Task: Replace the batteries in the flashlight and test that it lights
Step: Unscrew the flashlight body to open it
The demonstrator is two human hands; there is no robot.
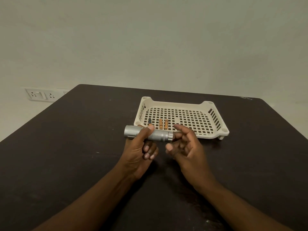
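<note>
The flashlight (148, 134) is held above the dark bench (66, 147), just in front of the near rim of a tray (215, 135). Its long axis lies almost level, running left to right across the view with the right end dipped slightly. The wider head end is pointed to the left and the tail cap end to the right. The barrel is gripped around its middle by the left hand (140, 147), with the thumb laid over the top and the fingers curled underneath. The right hand (185, 144) is held loosely spread at the tail end, with its fingertips at or very near the cap; whether the cap is actually being pinched cannot be told.

Three batteries (160, 124) are seen lying on the tray floor behind the flashlight, side by side near the front left corner, their long axes pointed away from the viewer. The leftmost one is partly hidden by the left thumb and flashlight.

The flashlight is made of silver metal, cylindrical, with a knurled barrel and a grooved head. The tray is of cream plastic, rectangular, with a square-holed grid floor, slotted sides and short feet. The bench top is dark brown, matte and lightly scuffed. A white socket plate (41, 95) is fixed to the wall at the left.
</note>
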